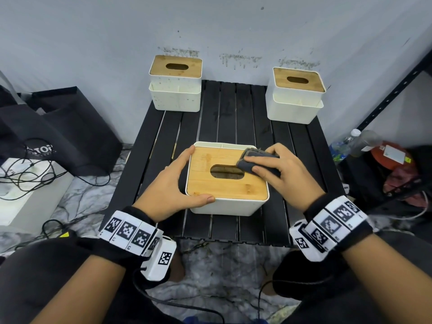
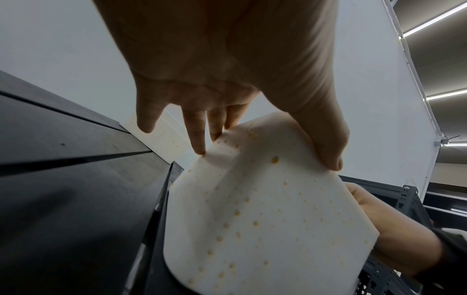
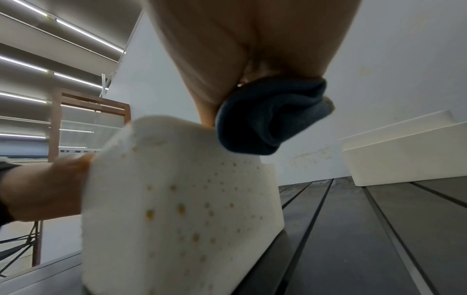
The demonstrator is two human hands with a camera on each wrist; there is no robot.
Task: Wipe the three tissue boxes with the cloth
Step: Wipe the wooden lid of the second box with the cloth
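The right hand [image 1: 284, 169] grips a folded dark cloth [image 1: 256, 161], thumb curled under its near edge and fingers wrapped over the top. The wad rests on the far right part of the wooden lid [image 1: 224, 174] of the nearest tissue box [image 1: 228, 181], just beside the right end of the oval slot [image 1: 227, 171]. In the right wrist view the cloth [image 3: 271, 117] bulges out below the palm and meets the box's top edge.

The left hand [image 1: 174, 183] steadies this box: its thumb lies along the near left edge of the lid, and its fingers reach round the far left corner. The left wrist view shows the fingertips [image 2: 201, 149] pressed on the white side wall [image 2: 252, 219], which is dotted with small yellowish specks.

The relation that governs the coming move: the unwiped lid surface lies to the left of the cloth and nearer the person, and the slot's long axis runs left to right. A stroke along that axis, toward the bracing left hand, would probably cover most of the lid. The speckled side walls appear not yet wiped.

Two more tissue boxes stand well apart at the far corners of the black slatted table [image 1: 236, 113], one at the far left [image 1: 175, 84] and one at the far right [image 1: 295, 95]. The far right box lies nearer the cloth hand.
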